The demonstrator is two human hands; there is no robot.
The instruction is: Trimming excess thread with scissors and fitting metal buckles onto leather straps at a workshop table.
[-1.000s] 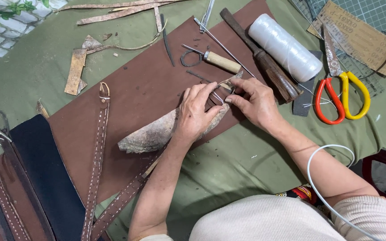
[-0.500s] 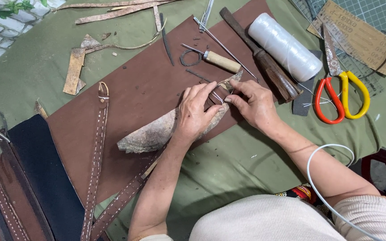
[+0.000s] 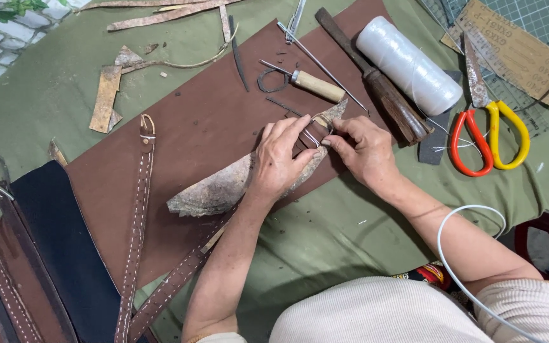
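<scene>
Brown leather sheet [image 3: 179, 133]: hands [image 3: 284, 155] hide buckle [image 3: 318, 127].

Under your left hand [image 3: 282, 159] lies a rough, mottled grey-brown leather scrap [image 3: 223, 187], matt and worn. Between it and your right hand [image 3: 363, 152] sits a thin metal buckle [image 3: 318, 127] with a dull shine. Beneath both spreads a smooth, matt brown leather sheet [image 3: 192, 127] on a soft olive cloth surface [image 3: 325, 235]. Just beyond your right hand, the dark wooden handle [image 3: 389, 101] looks grainy, and the white thread spool [image 3: 408, 63] glossy.
</scene>
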